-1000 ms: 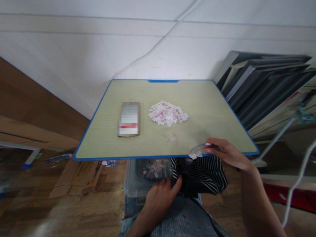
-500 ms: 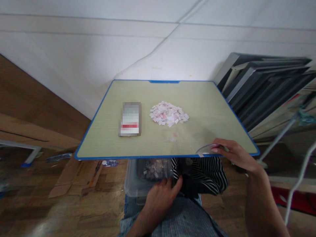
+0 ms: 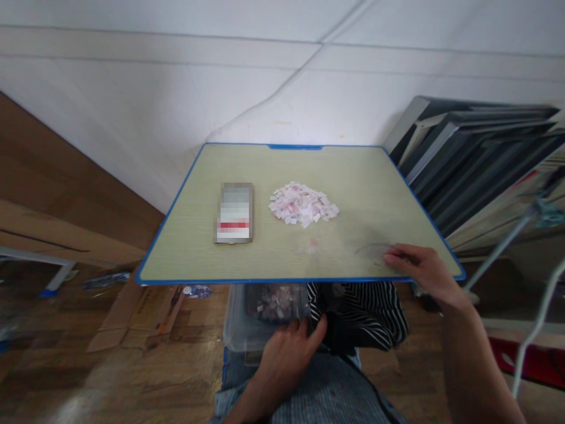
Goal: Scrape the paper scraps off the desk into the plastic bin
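My right hand point(image 3: 415, 268) is at the front right of the folding table point(image 3: 375, 176). Its fingers pinch a thin, see-through plastic piece point(image 3: 373, 249) with a curved edge, blurred by motion. A heap of small white and pinkish paper-like squares point(image 3: 304, 204) lies mid-table, with a few loose bits point(image 3: 311, 249) in front of it. Below the front edge, my left hand point(image 3: 289, 347) rests with fingers apart at the rim of a clear plastic tub point(image 3: 236, 330), beside a striped black-and-white cloth point(image 3: 371, 312). Similar small pieces point(image 3: 276, 300) are in the tub.
A flat box with a blurred face point(image 3: 233, 213) lies left of the heap. Dark flat panels point(image 3: 477, 147) lean against the wall at right. Flattened cardboard point(image 3: 136, 318) is on the wooden floor at left. A white wall point(image 3: 286, 88) stands behind the table.
My right hand has shifted slightly, lifting the clear piece away from the table's front edge, farther onto the tabletop. The left hand, heap and box stay as they were.
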A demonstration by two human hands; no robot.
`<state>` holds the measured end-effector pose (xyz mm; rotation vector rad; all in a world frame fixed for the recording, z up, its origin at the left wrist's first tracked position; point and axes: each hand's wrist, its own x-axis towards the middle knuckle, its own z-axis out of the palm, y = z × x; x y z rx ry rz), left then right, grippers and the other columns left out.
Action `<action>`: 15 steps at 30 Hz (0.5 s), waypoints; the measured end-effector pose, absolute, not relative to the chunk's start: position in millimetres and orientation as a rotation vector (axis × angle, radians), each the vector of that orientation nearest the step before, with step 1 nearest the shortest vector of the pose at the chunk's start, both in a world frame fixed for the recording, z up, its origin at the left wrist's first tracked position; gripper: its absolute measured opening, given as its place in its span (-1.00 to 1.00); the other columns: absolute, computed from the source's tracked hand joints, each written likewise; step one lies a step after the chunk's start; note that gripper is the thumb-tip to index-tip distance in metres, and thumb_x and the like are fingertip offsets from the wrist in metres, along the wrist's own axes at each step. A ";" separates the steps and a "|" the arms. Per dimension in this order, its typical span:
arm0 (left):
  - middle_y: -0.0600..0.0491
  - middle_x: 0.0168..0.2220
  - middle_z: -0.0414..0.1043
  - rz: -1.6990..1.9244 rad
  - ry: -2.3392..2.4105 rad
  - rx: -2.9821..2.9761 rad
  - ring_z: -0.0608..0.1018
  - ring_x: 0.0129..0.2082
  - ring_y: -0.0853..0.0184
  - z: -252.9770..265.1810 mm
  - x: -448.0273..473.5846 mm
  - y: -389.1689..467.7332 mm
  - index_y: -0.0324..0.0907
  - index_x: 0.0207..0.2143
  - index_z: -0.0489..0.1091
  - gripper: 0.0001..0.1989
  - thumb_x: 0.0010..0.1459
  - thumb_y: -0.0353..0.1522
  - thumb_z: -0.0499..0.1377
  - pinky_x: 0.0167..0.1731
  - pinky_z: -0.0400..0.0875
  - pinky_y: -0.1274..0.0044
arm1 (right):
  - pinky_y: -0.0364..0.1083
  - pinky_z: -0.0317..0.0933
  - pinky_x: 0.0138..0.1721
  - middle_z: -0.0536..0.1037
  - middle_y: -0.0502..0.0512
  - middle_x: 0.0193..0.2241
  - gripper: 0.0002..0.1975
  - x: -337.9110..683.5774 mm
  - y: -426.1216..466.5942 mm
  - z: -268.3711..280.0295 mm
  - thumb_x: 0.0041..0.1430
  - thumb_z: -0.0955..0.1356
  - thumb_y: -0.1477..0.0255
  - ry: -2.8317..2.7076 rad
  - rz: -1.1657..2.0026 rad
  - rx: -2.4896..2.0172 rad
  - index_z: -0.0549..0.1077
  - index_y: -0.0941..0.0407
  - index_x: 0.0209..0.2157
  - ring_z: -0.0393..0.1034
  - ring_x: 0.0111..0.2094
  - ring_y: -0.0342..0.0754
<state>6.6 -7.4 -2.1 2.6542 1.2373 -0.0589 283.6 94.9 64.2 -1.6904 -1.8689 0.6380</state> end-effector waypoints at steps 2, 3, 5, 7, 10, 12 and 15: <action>-0.02 -0.28 0.38 -0.056 1.225 2.657 0.47 -0.38 0.29 -1.1 6.6 -7.3 -0.15 0.14 0.00 -0.46 0.10 -0.53 0.03 -0.51 0.36 0.55 | -0.14 0.09 -0.63 0.44 0.06 -0.69 -0.66 275.6 103.6 57.6 -0.09 0.32 0.17 -1.707 0.542 -1.833 0.46 0.17 -0.60 0.25 -0.65 -0.10; -0.02 -0.28 0.38 -0.055 1.218 2.658 0.47 -0.38 0.29 -0.7 6.6 -7.4 -0.16 0.13 0.00 -0.47 0.11 -0.52 0.02 -0.51 0.36 0.54 | -0.15 0.07 -0.65 0.42 0.05 -0.71 -0.66 269.4 107.8 54.7 -0.09 0.31 0.18 -1.656 0.515 -1.877 0.46 0.19 -0.60 0.24 -0.67 -0.11; -0.03 -0.28 0.38 -0.056 1.218 2.658 0.47 -0.39 0.28 -0.1 6.6 -7.5 -0.17 0.13 0.00 -0.47 0.11 -0.52 0.02 -0.52 0.37 0.53 | -0.17 0.02 -0.66 0.38 0.03 -0.74 -0.67 253.2 114.8 50.2 -0.08 0.30 0.21 -1.635 0.488 -1.917 0.46 0.21 -0.60 0.22 -0.69 -0.13; -0.03 -0.28 0.38 -0.057 1.213 2.657 0.48 -0.39 0.27 0.1 6.8 -7.4 -0.17 0.13 0.00 -0.47 0.11 -0.52 0.03 -0.53 0.38 0.51 | -0.17 -0.01 -0.65 0.35 0.03 -0.76 -0.66 233.6 119.9 47.3 -0.06 0.29 0.23 -1.669 0.458 -1.921 0.42 0.21 -0.66 0.21 -0.68 -0.14; -0.04 -0.28 0.39 -0.056 1.191 2.660 0.48 -0.38 0.25 -0.3 7.3 -6.4 -0.18 0.13 -0.01 -0.47 0.10 -0.52 0.03 -0.52 0.39 0.50 | -0.18 0.01 -0.60 0.34 0.03 -0.74 -0.64 203.2 125.2 44.3 -0.02 0.26 0.24 -1.719 0.449 -1.885 0.36 0.21 -0.68 0.20 -0.66 -0.16; -0.04 -0.28 0.39 -0.047 1.185 2.667 0.48 -0.38 0.25 -1.1 7.6 -5.7 -0.19 0.13 -0.01 -0.48 0.11 -0.51 0.02 -0.52 0.40 0.50 | -0.19 -0.03 -0.59 0.31 0.02 -0.73 -0.65 185.2 127.9 42.4 -0.01 0.25 0.25 -1.763 0.438 -1.859 0.32 0.20 -0.70 0.15 -0.66 -0.19; -0.03 -0.30 0.39 -0.024 1.193 2.673 0.48 -0.39 0.25 -2.9 7.9 -5.9 -0.18 0.12 0.01 -0.51 0.13 -0.49 0.00 -0.53 0.40 0.49 | -0.19 -0.09 -0.59 0.26 -0.02 -0.74 -0.66 162.9 129.9 40.9 0.00 0.25 0.29 -1.859 0.404 -1.802 0.26 0.18 -0.73 0.07 -0.66 -0.22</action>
